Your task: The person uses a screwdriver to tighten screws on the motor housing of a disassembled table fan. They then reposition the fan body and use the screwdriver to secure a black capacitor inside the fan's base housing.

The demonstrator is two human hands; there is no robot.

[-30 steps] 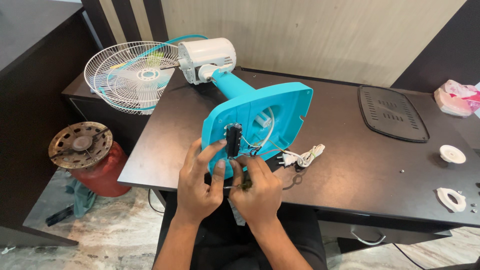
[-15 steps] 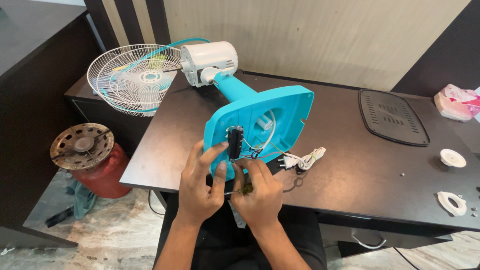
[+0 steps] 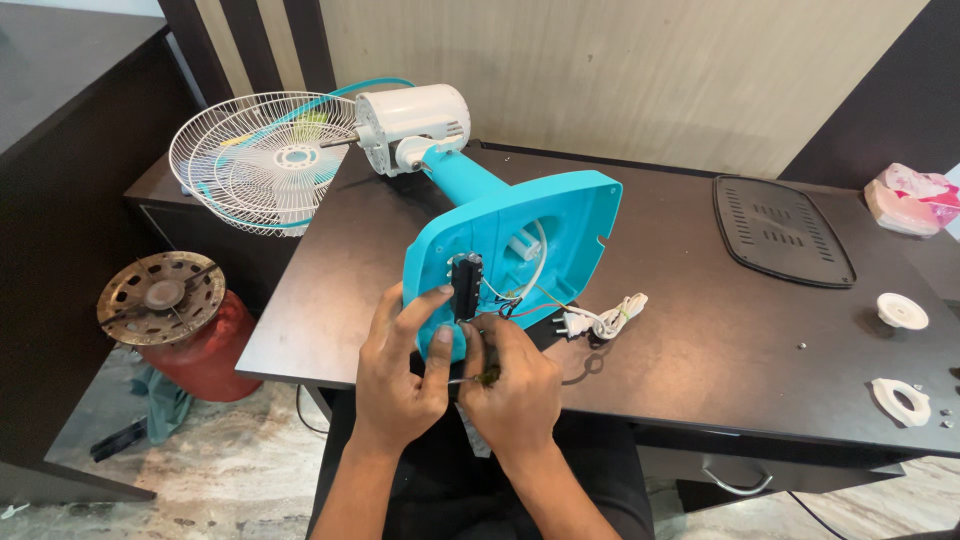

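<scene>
Lying on its side across the dark worktop (image 3: pixel 720 330), the turquoise plastic table fan (image 3: pixel 510 225) turns the open underside of its base toward the front edge. Both hands meet there: the left hand (image 3: pixel 400 375) has its grip curled round the base rim, fingers touching the black switch block (image 3: pixel 466 287), while the right hand (image 3: pixel 515 385) pinches a thin dark tool (image 3: pixel 470 378), hardly visible. Since a second ago the hands have barely shifted, so work stays on that spot. The white plug cord (image 3: pixel 605 318) lies just beside; a black vented cover (image 3: pixel 780 232) sits toward the far right corner.
</scene>
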